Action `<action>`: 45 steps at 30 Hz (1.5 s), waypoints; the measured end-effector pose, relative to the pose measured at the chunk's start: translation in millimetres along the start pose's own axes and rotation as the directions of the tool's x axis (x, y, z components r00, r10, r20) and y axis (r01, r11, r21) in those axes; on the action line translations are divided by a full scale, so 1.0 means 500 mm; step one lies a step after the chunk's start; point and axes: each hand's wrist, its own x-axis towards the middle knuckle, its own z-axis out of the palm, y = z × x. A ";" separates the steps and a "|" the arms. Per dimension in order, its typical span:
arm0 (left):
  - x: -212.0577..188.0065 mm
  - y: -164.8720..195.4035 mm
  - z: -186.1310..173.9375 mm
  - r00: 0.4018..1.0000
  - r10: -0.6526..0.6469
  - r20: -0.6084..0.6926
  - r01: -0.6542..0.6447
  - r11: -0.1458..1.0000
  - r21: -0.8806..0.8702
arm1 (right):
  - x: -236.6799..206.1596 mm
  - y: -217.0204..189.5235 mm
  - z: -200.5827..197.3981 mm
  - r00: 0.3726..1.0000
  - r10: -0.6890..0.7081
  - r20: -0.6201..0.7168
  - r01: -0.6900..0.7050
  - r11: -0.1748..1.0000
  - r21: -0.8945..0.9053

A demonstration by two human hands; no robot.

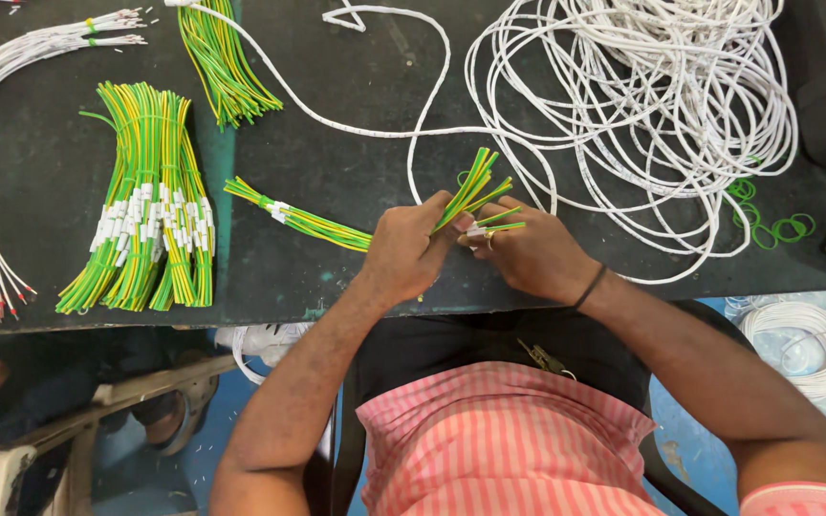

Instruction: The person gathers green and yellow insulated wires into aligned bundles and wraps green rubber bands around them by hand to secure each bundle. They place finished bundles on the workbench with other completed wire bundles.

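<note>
Holding a small bunch of green-and-yellow wires (470, 196) above the near edge of the dark counter (356, 277), with the left hand (408, 250) closed around the lower part of the bunch and the right hand (525, 253) pinching a few loose wire ends with white sleeves (477, 230) just beside it. Fanned out upward at the top, not yet even. Lying to the left of the left hand and running under it, another tied bunch (298, 220) of the same wires; further left, a big finished pile (145, 210) with white labels, and a second green-and-yellow bundle (222, 62) near the far edge. Spread behind the hands, a large tangle of white cable (642, 105), with green rubber bands (776, 227) beside it on the right. Possible trouble, judged from this: a wire slipping out of the loose fan if the left grip relaxed, and falling over the near edge onto the lap; also ends staying uneven, because gripped low; also catching a loop of the white cable, lying very near the right hand.
</note>
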 end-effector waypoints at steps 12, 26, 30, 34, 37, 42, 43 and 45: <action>0.008 0.012 -0.004 0.994 -0.103 0.036 0.100 0.991 0.091 | -0.024 0.052 -0.060 0.841 0.531 -0.102 -0.365 0.697 0.618; 0.004 0.005 -0.003 0.993 -0.114 0.043 0.109 0.989 0.100 | 0.028 0.078 -0.003 0.941 0.240 -0.240 -0.254 0.967 -0.026; 0.004 0.005 -0.001 0.990 -0.132 0.049 0.127 0.988 0.088 | 0.031 0.080 0.001 0.943 0.233 -0.237 -0.245 0.969 -0.023; 0.008 0.011 -0.004 0.992 -0.114 0.047 0.110 0.991 0.079 | 0.024 0.076 -0.027 0.914 0.243 -0.326 -0.204 0.968 0.148; 0.009 0.017 -0.007 0.989 -0.140 0.050 0.137 0.989 0.055 | 0.008 0.063 -0.057 0.878 0.358 -0.318 -0.218 0.890 0.400; 0.010 0.019 -0.006 0.987 -0.146 0.068 0.141 0.987 0.072 | -0.020 0.037 -0.090 0.867 0.449 -0.218 -0.217 0.732 0.645; 0.009 0.019 -0.005 0.986 -0.148 0.070 0.143 0.987 0.079 | -0.025 0.034 -0.095 0.876 0.419 -0.239 -0.196 0.762 0.617; 0.010 0.018 -0.006 0.986 -0.149 0.069 0.142 0.985 0.094 | -0.031 0.033 -0.102 0.893 0.351 -0.280 -0.148 0.819 0.554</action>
